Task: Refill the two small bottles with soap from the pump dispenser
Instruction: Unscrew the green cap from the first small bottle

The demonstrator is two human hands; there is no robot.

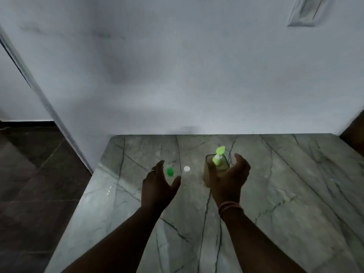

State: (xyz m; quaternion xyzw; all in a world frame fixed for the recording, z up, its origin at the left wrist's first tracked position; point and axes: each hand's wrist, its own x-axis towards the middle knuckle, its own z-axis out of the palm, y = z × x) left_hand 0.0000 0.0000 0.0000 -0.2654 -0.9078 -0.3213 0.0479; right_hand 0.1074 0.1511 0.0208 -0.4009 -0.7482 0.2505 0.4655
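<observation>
- Reaching forward over a grey, dark-veined marble table (275, 194), both bare forearms stretch from the bottom edge of the view toward the things near its far side.
- The left hand (157, 186) hovers with palm turned inward, its fingers (160, 166) spread and curled loosely, gripping nothing.
- Just past that hand's fingertips a small green cap (170, 172) shows, and beside it to the right a small white cap (187, 169); these look like the tops of the two small bottles seen from above, though the dim, blurred view hides the bodies, so I cannot be sure.
- The two caps sit near each other but apart, between the hands.
- The right hand (229, 180) is cupped around the near and right sides of the pump dispenser (216, 168), fingers (241, 161) open and curved; whether they touch the dispenser cannot be told, and no firm grasp is visible.
- The dispenser stands upright on the table, a clear squarish body with brownish liquid and a light green pump head (219, 151) on top, its nozzle pointing away.
- A reddish thread band (230, 206) circles the right wrist.
- A pale wall (177, 75) rises behind the table, with a white switch plate (305, 11) at the upper right.
- Dark floor tiles (29, 174) lie to the left of the table.
</observation>
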